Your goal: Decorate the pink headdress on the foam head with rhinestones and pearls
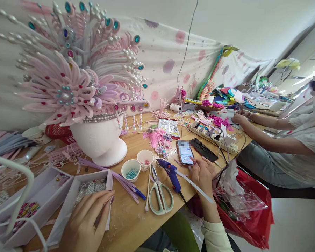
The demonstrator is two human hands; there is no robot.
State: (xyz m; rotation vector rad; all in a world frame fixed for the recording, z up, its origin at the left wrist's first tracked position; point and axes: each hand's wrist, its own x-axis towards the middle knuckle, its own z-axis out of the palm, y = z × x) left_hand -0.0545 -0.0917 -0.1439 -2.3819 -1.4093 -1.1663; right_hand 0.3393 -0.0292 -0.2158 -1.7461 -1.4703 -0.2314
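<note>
My right hand (202, 171) reaches over the table edge, its fingers partly stretched and a fingertip on the lit screen of a phone (185, 151). The phone lies flat on the table. My left hand (87, 218) rests over the corner of a white box of pearl beads (90, 189), thumb and fingers pressed together; whatever they hold, if anything, is hidden. Between my hands lie scissors (160, 197) with pale green handles and a blue hot glue gun (170, 171) with a glue stick in it. Paper cups of teal beads (131, 171) and pink beads (145, 161) stand beyond.
A pink beaded headdress (68, 91) sits on a white foam head (99, 145) at the left. A dark second phone (204, 149) and a power strip (212, 134) lie to the right. A red bag-lined bin (259, 217) stands below the edge. Another person's hands (242, 117) work farther along.
</note>
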